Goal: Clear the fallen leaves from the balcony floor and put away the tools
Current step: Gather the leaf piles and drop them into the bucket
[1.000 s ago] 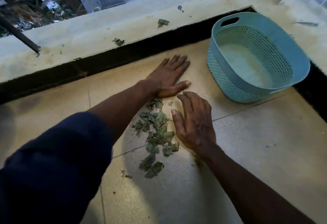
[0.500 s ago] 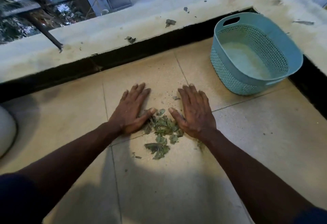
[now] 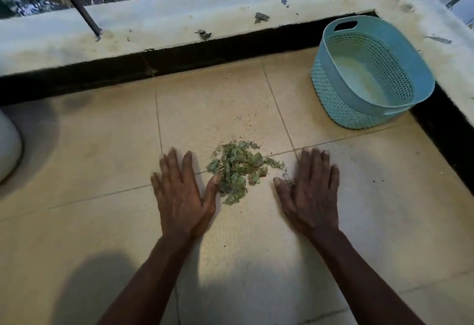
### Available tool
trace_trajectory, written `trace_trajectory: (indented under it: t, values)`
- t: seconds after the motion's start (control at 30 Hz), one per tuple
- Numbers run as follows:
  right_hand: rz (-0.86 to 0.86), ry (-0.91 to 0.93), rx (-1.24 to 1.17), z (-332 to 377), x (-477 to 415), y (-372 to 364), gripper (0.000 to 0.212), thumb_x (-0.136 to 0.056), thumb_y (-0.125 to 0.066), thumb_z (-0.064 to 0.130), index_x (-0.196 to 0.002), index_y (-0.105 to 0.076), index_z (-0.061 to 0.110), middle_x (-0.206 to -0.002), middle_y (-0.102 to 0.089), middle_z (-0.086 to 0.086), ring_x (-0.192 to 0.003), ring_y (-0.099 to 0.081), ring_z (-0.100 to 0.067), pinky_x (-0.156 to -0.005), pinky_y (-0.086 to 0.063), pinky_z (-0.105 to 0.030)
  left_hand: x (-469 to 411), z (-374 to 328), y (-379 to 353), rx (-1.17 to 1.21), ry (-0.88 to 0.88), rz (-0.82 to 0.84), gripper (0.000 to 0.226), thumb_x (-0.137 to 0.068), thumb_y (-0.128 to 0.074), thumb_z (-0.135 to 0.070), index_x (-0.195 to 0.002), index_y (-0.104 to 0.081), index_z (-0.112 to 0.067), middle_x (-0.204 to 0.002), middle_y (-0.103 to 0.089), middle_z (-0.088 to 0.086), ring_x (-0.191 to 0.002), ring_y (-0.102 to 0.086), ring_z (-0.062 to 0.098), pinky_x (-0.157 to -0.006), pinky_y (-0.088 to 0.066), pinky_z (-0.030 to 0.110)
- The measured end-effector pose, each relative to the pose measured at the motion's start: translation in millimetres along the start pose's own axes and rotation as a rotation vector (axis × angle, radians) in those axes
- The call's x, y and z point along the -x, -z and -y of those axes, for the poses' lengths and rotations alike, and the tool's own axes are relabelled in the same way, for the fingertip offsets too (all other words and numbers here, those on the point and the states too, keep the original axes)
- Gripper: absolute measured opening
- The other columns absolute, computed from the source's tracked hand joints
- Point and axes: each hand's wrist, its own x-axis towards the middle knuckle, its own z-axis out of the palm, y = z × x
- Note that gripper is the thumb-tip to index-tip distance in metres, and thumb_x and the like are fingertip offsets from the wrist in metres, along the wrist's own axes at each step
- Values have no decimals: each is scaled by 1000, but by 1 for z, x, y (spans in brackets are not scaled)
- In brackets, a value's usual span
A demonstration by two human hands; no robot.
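Both hands flat on tiled floor [image 3: 102, 145], fingers straight, holding nothing. Leaf pile [image 3: 237, 168] sits btwn them, slightly fwd. Left hand [image 3: 180, 191] nearer: thumb touches pile edge; right hand [image 3: 311, 193] just beside, small gap. Pile's long axis runs roughly away from person. Basket [image 3: 333, 99] well apart, fwd-right. Next prob scoop inward w/ both.

Left hand [image 3: 179, 196]: palm down, fingers straight, slightly spread, pointing away from body; thumb angled inward toward other hand. Right hand [image 3: 310, 193]: palm down, fingers straight, held close together, pointing forward; thumb out on inner side. Fingertips of both blurred. Hands apart, roughly level, wide gap between thumbs. Left forearm [image 3: 143, 281] and right forearm [image 3: 366, 278]: bare, extended from lower edge, converging slightly toward wrists.
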Motion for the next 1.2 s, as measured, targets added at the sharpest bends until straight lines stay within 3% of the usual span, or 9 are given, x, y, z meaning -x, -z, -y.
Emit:
trace_trajectory:
  t: [0.2, 0.33, 0.43, 0.57, 0.67, 0.77, 0.9, 1.03, 1.2]
  values:
    - [35, 138, 55, 51, -34, -13, 85, -103, -13, 63, -164, -1, 5, -171, 0, -21, -159, 5, -34, -128, -1, -56, -2, -36, -18, -40, 163, 34, 91, -98, 3, -75, -167, -1, -16, -174, 9, 15, -160, 14, 32, -128, -1, 58]
    - [100, 448, -263, 73, -43, -17, 69, -110, -25, 42, -164, -3, 6, -173, -6, -13, -160, -2, -21, -128, -12, -49, -25, -67, -16, 390, -135, -8, 73, -106, -17, -62, -166, -18, -20, -175, -9, 5, -162, -2, 19, -129, -13, 54]
    - [-57, 438, -484, 68, -47, -10, 68, -106, -42, 35, -163, -17, 8, -168, -25, -13, -155, -22, -23, -126, -25, -47, -45, -53, -4, 464, -179, -79, 67, -105, -30, -58, -162, -29, -22, -173, -18, 2, -160, -12, 18, -127, -20, 55]
    - [102, 503, -391, 65, -68, 1, 98, -92, -52, 65, -165, -10, 12, -171, -14, -12, -157, -11, -25, -128, -13, -50, -66, -19, 8, 417, -282, 52, 75, -102, -34, -67, -163, -28, -24, -172, -23, 0, -159, -19, 17, -125, -27, 56]
    - [269, 709, -229, 70, -79, -3, 126, -75, -51, 89, -165, -1, 16, -172, -2, -13, -159, 2, -30, -128, -3, -55, -64, 1, 11, 479, -241, -81, 71, -101, -40, -62, -157, -40, -19, -169, -30, 4, -157, -25, 18, -125, -28, 47]
    - [250, 874, -78, 70, -73, -11, 109, -80, -44, 89, -163, -14, 25, -170, -15, -14, -158, -7, -34, -128, -5, -52, -50, 16, 9, 497, -181, -216, 67, -101, -46, -54, -151, -48, -9, -161, -39, 11, -152, -33, 22, -121, -34, 50]
    - [-41, 974, -25, 69, -66, -11, 57, -98, -49, 64, -132, -59, 19, -128, -57, -12, -116, -52, -29, -92, -51, -46, -42, 15, 2, 402, -289, -147, 70, -97, -48, -56, -151, -49, -10, -161, -41, 10, -152, -33, 24, -119, -33, 55]
    - [-168, 985, -89, 69, -59, -12, 39, -99, -53, 48, -100, -64, 11, -90, -58, -9, -74, -55, -22, -50, -43, -31, -40, 16, 1, 239, -360, -42, 83, -95, -39, -73, -157, -41, -18, -166, -34, 5, -157, -24, 22, -122, -25, 58]
    - [-136, 667, -314, 73, -60, -6, 41, -102, -53, 45, -79, -64, 13, -67, -59, -1, -50, -48, -15, -50, -32, -24, -28, 9, 3, 123, -312, 71, 93, -93, -25, -83, -162, -30, -20, -171, -23, 4, -160, -12, 21, -127, -13, 58]
